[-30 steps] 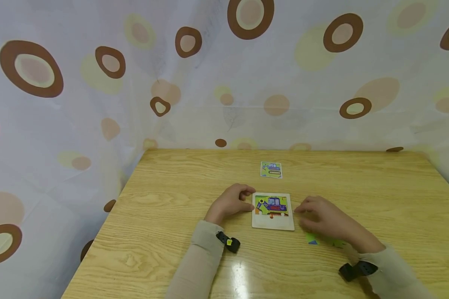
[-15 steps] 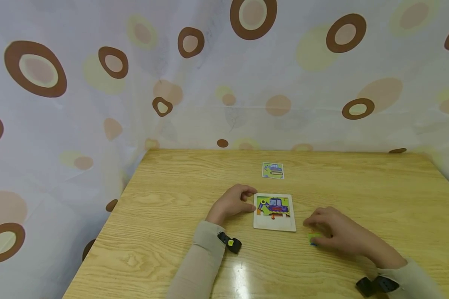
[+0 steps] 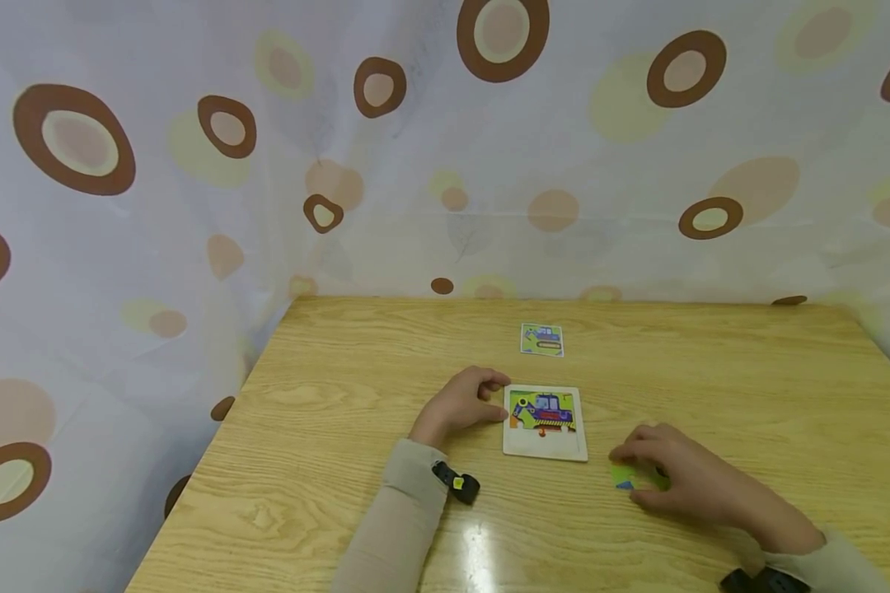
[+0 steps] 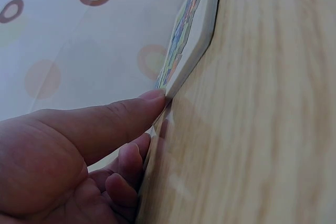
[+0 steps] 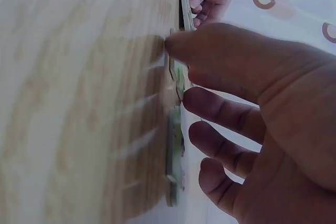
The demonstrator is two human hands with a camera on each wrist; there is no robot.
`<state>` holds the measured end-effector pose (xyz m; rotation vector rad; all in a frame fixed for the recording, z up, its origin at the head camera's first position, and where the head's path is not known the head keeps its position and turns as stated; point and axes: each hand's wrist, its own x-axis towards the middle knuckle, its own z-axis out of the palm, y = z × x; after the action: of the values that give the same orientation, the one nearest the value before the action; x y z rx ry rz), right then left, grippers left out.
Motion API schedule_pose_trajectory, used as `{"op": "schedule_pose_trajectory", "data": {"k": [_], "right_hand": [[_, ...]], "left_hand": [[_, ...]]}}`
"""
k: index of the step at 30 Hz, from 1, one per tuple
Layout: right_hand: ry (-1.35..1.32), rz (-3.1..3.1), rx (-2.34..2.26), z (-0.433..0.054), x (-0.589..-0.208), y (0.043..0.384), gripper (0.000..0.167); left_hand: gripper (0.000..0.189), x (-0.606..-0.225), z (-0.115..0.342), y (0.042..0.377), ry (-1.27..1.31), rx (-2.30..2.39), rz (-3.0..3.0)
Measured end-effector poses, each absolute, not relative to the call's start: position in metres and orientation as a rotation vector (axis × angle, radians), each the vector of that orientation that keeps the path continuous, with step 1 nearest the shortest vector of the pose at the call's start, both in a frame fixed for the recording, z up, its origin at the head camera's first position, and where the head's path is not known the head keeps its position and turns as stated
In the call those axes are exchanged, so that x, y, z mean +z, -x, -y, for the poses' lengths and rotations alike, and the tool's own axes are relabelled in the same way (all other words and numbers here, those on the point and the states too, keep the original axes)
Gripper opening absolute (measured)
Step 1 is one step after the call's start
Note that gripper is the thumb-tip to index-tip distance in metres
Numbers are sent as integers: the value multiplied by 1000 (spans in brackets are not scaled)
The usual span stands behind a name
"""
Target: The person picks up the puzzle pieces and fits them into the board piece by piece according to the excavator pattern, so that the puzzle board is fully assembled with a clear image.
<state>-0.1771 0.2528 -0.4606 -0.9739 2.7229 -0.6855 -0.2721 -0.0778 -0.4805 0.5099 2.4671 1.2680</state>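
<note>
The white puzzle board [image 3: 545, 449] lies flat on the table, its upper part filled with pieces that form a purple excavator on green. A pale strip without pieces runs along its near side. My left hand [image 3: 460, 408] touches the board's left edge with thumb and forefinger; in the left wrist view the thumb [image 4: 121, 121] meets a corner. To the board's right, my right hand [image 3: 686, 478] hovers low over loose green puzzle pieces [image 3: 621, 475], thumb and fingers apart around them. In the right wrist view the fingertips come near flat pieces [image 5: 174, 156]; contact is hard to tell.
A small picture card [image 3: 542, 350] with the same excavator lies behind the board. The wooden table [image 3: 371, 354] ends at a patterned curtain [image 3: 415, 165] at the back and left. Each wrist wears a black strap with a camera [image 3: 466, 487].
My right hand has moved from beside the board's right edge, right and nearer to me, to the loose pieces. The left hand has stayed at the board; the view shifted slightly.
</note>
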Motion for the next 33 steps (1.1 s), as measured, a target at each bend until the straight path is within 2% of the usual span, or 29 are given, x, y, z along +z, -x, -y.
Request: {"op": "schedule_pose_trajectory", "data": {"k": [15, 21, 26, 33], "right_hand": [[1050, -2654, -780, -252, -463, 178, 32], [1097, -2634, -815, -250, -462, 180, 20], [1069, -2653, -780, -249, -461, 180, 19], [973, -2686, -712, -249, -461, 181, 28]], "left_hand": [[45, -481, 78, 271, -505, 1272, -2472], [45, -479, 78, 270, -497, 1271, -2467], [45, -477, 78, 269, -501, 1270, -2468], [45, -478, 78, 270, -506, 1262, -2475]]}}
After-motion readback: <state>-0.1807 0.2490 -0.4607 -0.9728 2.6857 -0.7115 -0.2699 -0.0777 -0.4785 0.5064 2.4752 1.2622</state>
